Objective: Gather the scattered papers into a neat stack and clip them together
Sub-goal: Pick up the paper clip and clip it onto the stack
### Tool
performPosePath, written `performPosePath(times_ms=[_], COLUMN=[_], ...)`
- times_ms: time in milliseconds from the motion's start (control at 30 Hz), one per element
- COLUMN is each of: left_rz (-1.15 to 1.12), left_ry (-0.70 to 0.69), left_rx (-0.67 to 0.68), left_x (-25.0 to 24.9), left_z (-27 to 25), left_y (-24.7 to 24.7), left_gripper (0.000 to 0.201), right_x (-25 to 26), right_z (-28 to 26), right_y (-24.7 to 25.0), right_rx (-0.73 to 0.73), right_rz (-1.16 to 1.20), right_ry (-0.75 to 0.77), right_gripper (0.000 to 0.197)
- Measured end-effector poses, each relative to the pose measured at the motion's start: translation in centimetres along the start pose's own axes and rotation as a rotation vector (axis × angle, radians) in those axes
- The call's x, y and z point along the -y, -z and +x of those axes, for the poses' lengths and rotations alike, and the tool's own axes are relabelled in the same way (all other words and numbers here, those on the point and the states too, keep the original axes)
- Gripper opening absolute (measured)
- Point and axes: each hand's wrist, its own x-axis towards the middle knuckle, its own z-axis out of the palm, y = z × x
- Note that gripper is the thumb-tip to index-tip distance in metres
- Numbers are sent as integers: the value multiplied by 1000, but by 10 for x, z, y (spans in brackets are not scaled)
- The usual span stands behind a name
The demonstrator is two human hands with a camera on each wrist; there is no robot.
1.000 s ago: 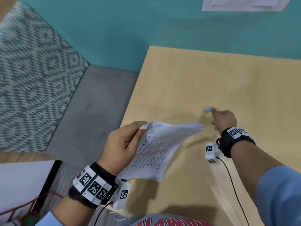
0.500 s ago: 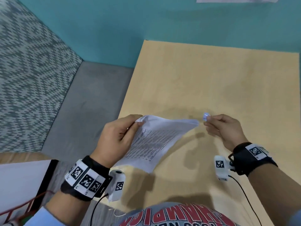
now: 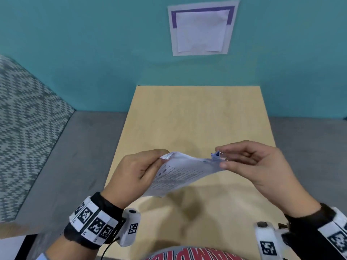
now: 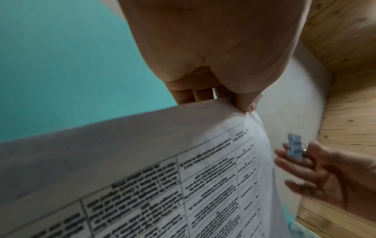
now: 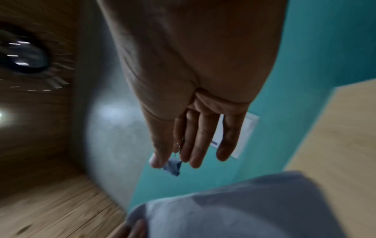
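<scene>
My left hand [image 3: 150, 166] pinches the near-left corner of a stack of printed papers [image 3: 180, 173], held in the air above the table [image 3: 197, 119]. In the left wrist view the papers [image 4: 183, 177] show a printed table, with my thumb pressed on their top corner. My right hand [image 3: 223, 158] pinches a small blue binder clip [image 3: 216, 156] by its wire handles, right at the stack's far right corner. The clip [image 4: 295, 149] [image 5: 173, 166] sits between thumb and forefinger. Whether the clip's mouth is on the paper edge I cannot tell.
A white sheet with a purple band [image 3: 202, 29] hangs on the teal wall behind the table. Grey floor [image 3: 84, 147] and a patterned rug [image 3: 24, 119] lie to the left. The wooden table edge runs close to my body.
My right hand picked the blue clip off the table and brought it to the papers' right corner. Both hands and the stack rose toward the table's middle; the head view tilted up.
</scene>
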Motion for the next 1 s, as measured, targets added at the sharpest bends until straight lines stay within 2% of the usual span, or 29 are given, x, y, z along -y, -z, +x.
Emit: performPosePath(times_ms=[67,200,367,533,733,867,1000], left_rz=[-3,-3,31,24,12,5,35], left_ry=[-35,-70,-125,-147,-144,-143,-168], left_rx=[13,62,83,111,66,33,60], left_x=[-16,-36,-52,-58,-61,-61,-65], left_z=[-4,-7,-15,-23,-28,-31,-32], left_y=[-4,-13,-22,-22,-18,-17,-19], left_gripper=[23,24,22,26,25,22,21], right_x=[21,39,37,39,44,43,38], right_z=[-16,-35,-46,-57,-65,-71,-69], right_y=[-8,-16,-14,-9,-5,-9,-18], right_rx=[47,19,-8,16,8,-33,-17], right_rz=[-146,-309,-427,-507,-476,-481,-524], right_ry=[84,176,188,180,189,244,308], right_gripper=[26,16,12,9,11,13,12])
